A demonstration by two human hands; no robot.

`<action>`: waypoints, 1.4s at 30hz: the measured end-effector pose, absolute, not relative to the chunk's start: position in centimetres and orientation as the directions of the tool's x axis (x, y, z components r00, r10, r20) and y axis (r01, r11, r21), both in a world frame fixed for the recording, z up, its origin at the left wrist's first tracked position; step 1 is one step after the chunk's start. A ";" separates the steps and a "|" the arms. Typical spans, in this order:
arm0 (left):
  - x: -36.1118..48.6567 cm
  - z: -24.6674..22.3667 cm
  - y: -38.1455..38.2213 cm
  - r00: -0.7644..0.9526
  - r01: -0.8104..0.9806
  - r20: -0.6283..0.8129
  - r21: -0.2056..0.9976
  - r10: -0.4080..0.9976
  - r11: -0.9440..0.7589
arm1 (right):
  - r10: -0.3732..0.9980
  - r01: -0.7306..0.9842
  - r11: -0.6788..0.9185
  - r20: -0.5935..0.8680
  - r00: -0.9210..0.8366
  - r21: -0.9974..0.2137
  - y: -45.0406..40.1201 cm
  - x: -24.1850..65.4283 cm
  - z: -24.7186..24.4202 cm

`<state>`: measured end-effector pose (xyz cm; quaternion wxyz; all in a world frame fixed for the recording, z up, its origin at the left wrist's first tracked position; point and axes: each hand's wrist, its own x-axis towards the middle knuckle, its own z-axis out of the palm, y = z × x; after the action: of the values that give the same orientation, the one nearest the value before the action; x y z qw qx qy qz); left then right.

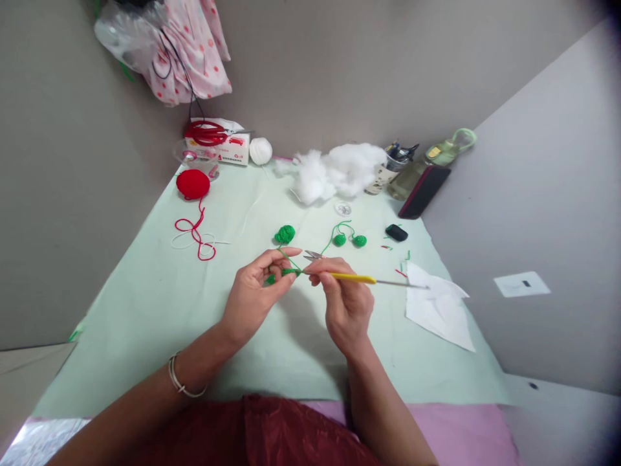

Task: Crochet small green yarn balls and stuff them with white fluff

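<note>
My left hand (259,285) pinches a small green crochet piece (290,271) between thumb and fingers, with a green strand raised over its index finger. That strand leads back to a green yarn ball (284,234) just beyond the hand. In my right hand (345,298) is a crochet hook with a yellow handle (356,278); its tip meets the crochet piece, and its other metal end points right. Small scissors (313,255) lie behind the right fingers, their handles hidden. Two little green crocheted balls (359,241) with yarn tails rest farther back.
At the back left are a red yarn ball (193,184), a white yarn ball (261,151) and red-handled scissors (206,133) on a box. White stuffing (339,169), a pen cup (381,178), a bottle (444,152) and a phone (424,192) stand behind. White paper (436,301) lies right.
</note>
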<state>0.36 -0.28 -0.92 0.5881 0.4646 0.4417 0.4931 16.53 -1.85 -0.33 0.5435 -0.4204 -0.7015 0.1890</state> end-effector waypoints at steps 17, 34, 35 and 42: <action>-0.3 -0.3 0.4 0.430 -0.535 -0.278 0.687 0.859 0.491 | 0.891 0.012 0.429 0.426 0.157 -0.903 -1.4 16.5 -0.6; 0.3 -0.7 0.4 0.420 -0.587 -0.318 0.619 0.850 0.522 | 0.866 0.161 0.449 0.473 0.163 -0.879 -1.6 16.3 -1.2; 0.3 -0.7 0.4 0.397 -0.571 -0.301 0.658 0.867 0.491 | 0.899 0.083 0.401 0.410 0.156 -0.912 -1.5 16.3 -0.9; 0.8 -0.5 -0.2 0.336 -0.476 -0.185 0.813 0.924 0.336 | 0.945 -0.020 0.310 0.306 0.111 -0.950 -1.1 16.3 -0.9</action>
<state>0.76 -0.16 -0.47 0.7456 0.3345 0.3346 0.4693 16.28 -1.06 -0.95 0.6070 -0.4323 -0.5354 0.3974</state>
